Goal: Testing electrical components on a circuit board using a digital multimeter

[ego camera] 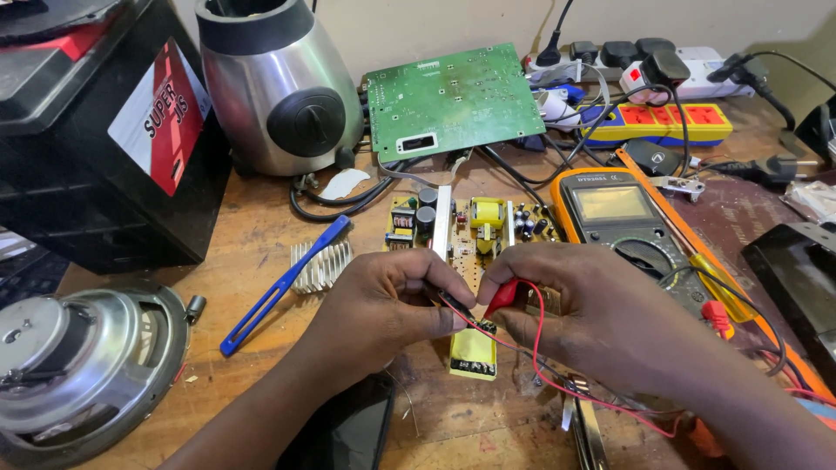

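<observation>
The left hand [383, 305] pinches a thin black test probe [455, 306], its grip closed on it. The right hand [592, 318] pinches a red test probe [503, 296] likewise. Both tips meet over a small yellow circuit board [473, 348] lying mid-surface on the worn wooden surface [252, 235]. An orange-cased multimeter [614, 213] crowds the right side; a blue plastic tool [283, 283] and finned metal heatsink [320, 265] lie left. Bare wood shows at the near edge.
</observation>
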